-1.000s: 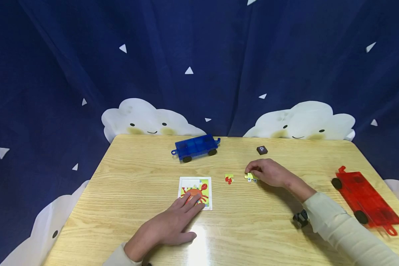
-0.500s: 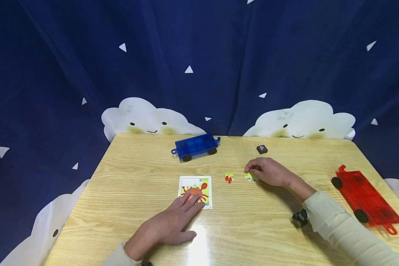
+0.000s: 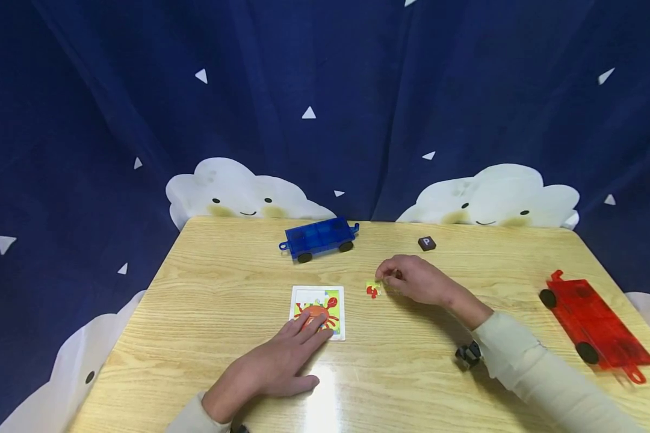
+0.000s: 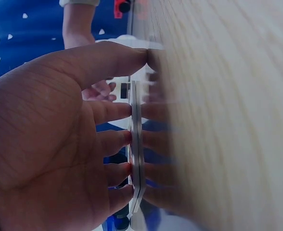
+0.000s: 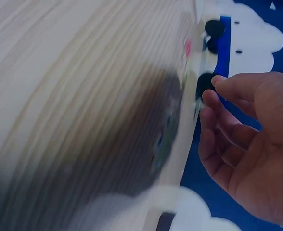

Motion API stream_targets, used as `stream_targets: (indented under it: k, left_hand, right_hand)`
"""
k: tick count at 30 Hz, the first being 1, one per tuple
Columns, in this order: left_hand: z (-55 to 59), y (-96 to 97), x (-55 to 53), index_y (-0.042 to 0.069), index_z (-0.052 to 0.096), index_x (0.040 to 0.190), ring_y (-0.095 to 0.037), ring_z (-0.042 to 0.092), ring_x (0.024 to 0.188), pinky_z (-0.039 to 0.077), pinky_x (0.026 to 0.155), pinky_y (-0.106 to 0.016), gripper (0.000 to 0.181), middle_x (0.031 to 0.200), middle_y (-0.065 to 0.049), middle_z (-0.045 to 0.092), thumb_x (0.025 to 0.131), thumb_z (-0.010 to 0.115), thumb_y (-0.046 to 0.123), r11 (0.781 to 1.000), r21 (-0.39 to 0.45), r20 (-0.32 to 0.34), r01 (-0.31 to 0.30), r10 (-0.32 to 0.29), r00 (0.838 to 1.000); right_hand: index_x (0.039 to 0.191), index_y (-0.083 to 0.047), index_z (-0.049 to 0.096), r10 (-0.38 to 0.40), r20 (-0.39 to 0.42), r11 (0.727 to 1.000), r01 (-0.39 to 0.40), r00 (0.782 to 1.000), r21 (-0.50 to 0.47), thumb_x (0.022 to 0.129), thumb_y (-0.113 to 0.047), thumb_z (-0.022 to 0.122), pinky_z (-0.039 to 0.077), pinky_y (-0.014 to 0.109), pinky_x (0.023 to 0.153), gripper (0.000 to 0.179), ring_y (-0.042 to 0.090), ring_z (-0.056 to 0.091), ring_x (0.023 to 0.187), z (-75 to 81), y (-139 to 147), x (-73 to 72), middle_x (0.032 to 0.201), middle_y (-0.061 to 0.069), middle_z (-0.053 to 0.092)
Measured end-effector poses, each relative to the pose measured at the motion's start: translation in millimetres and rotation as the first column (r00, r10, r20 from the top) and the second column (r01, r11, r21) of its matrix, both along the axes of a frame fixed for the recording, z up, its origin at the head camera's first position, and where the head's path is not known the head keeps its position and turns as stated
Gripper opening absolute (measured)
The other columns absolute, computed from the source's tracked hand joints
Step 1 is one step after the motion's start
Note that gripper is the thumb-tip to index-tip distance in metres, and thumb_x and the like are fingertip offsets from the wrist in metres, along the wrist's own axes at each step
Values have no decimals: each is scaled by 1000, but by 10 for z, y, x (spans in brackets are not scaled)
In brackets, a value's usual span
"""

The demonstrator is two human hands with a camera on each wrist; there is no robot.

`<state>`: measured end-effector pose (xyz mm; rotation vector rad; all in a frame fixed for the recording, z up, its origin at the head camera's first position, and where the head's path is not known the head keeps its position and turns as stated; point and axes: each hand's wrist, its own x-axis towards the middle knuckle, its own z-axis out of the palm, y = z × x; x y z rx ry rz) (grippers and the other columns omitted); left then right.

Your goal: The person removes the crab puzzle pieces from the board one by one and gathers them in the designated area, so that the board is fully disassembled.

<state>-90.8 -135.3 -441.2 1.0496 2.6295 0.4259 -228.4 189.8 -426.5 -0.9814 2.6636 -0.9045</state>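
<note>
My left hand [image 3: 273, 367] lies with straight fingers on the crab puzzle in its white square frame [image 3: 342, 314]. In the left wrist view, those fingertips touch the frame [image 4: 137, 144], seen edge-on. A loose puzzle piece [image 3: 372, 290] with a red claw on yellow-green lies right of the frame. Just beyond it, my right hand [image 3: 417, 279] has curled fingers low over the table. A second puzzle piece [image 5: 198, 107] shows as a thin sliver at its fingertips in the right wrist view. The fingers hide most of that piece.
A blue toy wagon base [image 3: 319, 237] stands behind the puzzle, and a red one [image 3: 598, 322] at the right. A small dark block marked P [image 3: 427, 243] sits at the back. The wooden table [image 3: 222, 276] ends against a dark blue curtain [image 3: 357, 108].
My right hand has moved left toward the claw piece. The yellow-green piece with eyes has left its earlier spot with it. The left hand stays where it was.
</note>
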Motion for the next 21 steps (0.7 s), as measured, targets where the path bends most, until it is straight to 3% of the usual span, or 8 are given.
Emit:
stream_targets:
  k: [4, 8, 13, 21]
  left_hand:
    - [4, 1, -1, 9, 36, 160, -40, 14, 154, 26, 119, -53, 77, 169, -13, 20, 95, 66, 36, 1000, -6, -6, 4, -4, 1000]
    - [0, 0, -3, 9, 35, 160, -40, 14, 154, 26, 119, -54, 77, 169, -14, 20, 95, 66, 36, 1000, -8, 1, 5, -5, 1000]
    - [-3, -1, -10, 9, 35, 160, -40, 14, 154, 25, 119, -53, 76, 169, -13, 20, 95, 66, 35, 1000, -3, 13, 0, 0, 1000]
    - [-5, 5, -7, 9, 35, 160, -38, 14, 154, 25, 120, -52, 76, 169, -13, 21, 96, 64, 36, 1000, -17, 9, -3, 3, 1000]
  right_hand:
    - [110, -10, 75, 28, -16, 999, -27, 999, 20, 100, -4, 64, 52, 35, 77, 16, 12, 60, 85, 11, -202, 18, 97, -2, 69]
    - [113, -12, 75, 57, -49, 997, -54, 997, 59, 101, -8, 63, 51, 35, 78, 18, 10, 58, 81, 11, -380, 36, 91, -8, 65]
    - [114, -14, 75, 87, -105, 994, -79, 991, 82, 100, -10, 64, 50, 34, 79, 19, 11, 56, 82, 11, -559, 63, 98, -6, 66]
    - [118, -14, 76, 143, -87, 983, -132, 986, 125, 101, -10, 63, 50, 35, 81, 21, 12, 57, 87, -5, -765, 107, 102, -3, 66]
